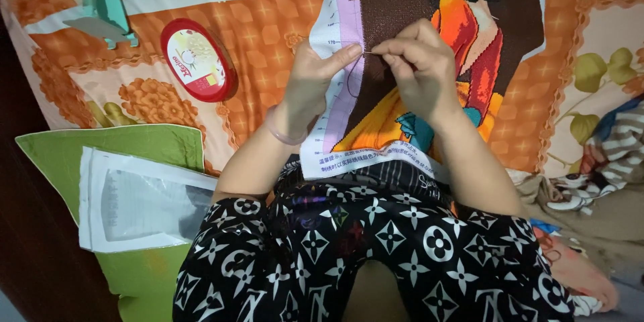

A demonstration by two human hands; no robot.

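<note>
On your lap lay the cross-stitch canvas: your left hand pinched its edge, your right hand pinched the needle; best drawn thread snug, unhurried.

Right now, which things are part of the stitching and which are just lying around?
In use: cross-stitch cloth, needle, thread, left hand, right hand.

Lying about: red oval tin, teal plastic holder, green pillow, paper sheet, striped clothes.
</note>
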